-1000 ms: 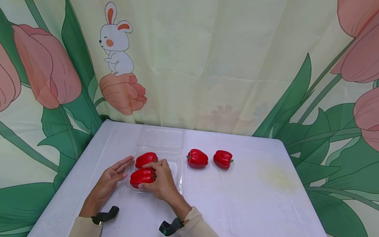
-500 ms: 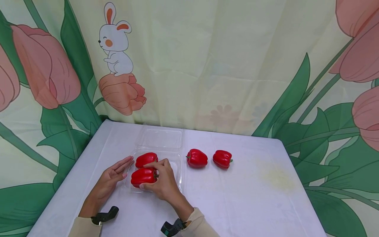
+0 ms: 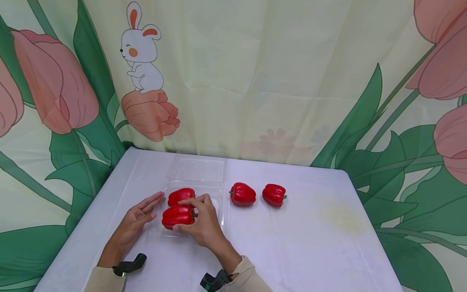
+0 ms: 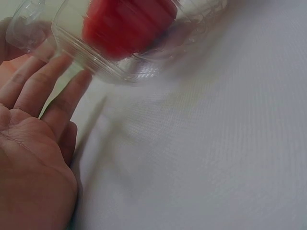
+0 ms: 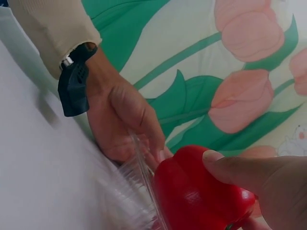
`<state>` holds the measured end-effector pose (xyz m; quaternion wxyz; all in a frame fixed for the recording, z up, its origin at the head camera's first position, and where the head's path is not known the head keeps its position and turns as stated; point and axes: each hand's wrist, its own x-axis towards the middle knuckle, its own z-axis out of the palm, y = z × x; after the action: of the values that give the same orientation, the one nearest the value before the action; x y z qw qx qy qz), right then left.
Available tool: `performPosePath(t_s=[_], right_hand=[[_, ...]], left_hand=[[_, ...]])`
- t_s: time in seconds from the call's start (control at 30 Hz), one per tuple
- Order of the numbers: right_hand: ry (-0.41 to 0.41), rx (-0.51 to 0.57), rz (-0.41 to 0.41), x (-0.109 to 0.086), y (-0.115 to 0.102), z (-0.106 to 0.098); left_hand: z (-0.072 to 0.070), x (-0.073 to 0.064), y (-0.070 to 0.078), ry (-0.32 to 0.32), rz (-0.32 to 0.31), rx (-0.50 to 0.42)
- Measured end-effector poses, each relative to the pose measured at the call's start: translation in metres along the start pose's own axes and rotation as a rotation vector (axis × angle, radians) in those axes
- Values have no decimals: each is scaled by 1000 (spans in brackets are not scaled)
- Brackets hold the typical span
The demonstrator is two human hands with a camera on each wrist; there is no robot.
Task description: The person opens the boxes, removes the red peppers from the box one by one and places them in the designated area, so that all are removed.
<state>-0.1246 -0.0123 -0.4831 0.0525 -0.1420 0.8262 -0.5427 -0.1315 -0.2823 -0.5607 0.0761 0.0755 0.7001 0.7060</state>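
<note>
In the head view, my right hand grips a red bell pepper between thumb and fingers, over the near part of a clear plastic clamshell box. Its green stem points right, toward the palm. Just behind it, a second red bell pepper lies inside the box. My left hand is held at the box's left side with fingers extended. In the left wrist view, the left fingertips are right at the box wall. The right wrist view has the right thumb pressed on the held pepper.
Two more red bell peppers, one closer to the box and one farther right, lie on the white-covered table. The box's hinged lid lies back toward the printed curtain behind the table.
My right hand, with the bell pepper in its grip, has shifted slightly right and away from me. The left hand stays in place at the box's side.
</note>
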Motion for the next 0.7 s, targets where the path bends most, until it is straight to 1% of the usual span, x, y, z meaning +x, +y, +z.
performPosePath(t_s=[0.23,0.7], right_hand=[[17,-1,-7,-2,-3,-5],[45,54,6,-8,-8,-23]], left_hand=[[-1,1,-3,2,13,-7],[-1,1,-4,12,4,4]])
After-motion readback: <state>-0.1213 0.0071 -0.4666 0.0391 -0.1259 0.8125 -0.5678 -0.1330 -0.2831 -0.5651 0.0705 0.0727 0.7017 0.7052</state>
